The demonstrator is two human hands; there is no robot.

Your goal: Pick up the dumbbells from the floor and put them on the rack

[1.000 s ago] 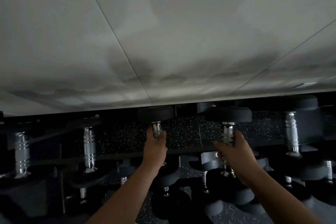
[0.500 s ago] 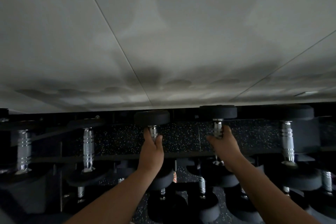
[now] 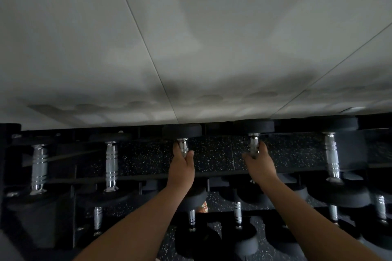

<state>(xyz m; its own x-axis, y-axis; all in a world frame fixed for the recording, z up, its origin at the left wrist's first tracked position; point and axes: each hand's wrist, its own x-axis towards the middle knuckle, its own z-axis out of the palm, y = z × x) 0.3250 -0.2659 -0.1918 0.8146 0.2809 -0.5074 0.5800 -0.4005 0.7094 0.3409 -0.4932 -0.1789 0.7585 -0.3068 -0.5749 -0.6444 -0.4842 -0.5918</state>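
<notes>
Both forearms reach straight away from the camera toward the rack's (image 3: 212, 172) top tier. The left hand (image 3: 182, 167) wraps its fingers around the chrome handle of the left dumbbell (image 3: 182, 131), thumb on the right side. The right hand (image 3: 259, 163) curls its fingers around the handle of the right dumbbell (image 3: 254, 126). Both dumbbells sit on the top tier between 3 others, their far heads near the grey wall (image 3: 191, 38). More dumbbells fill the lower tiers.

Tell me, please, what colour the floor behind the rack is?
Black with pale speckles, clearest in the head view: floor.
</notes>
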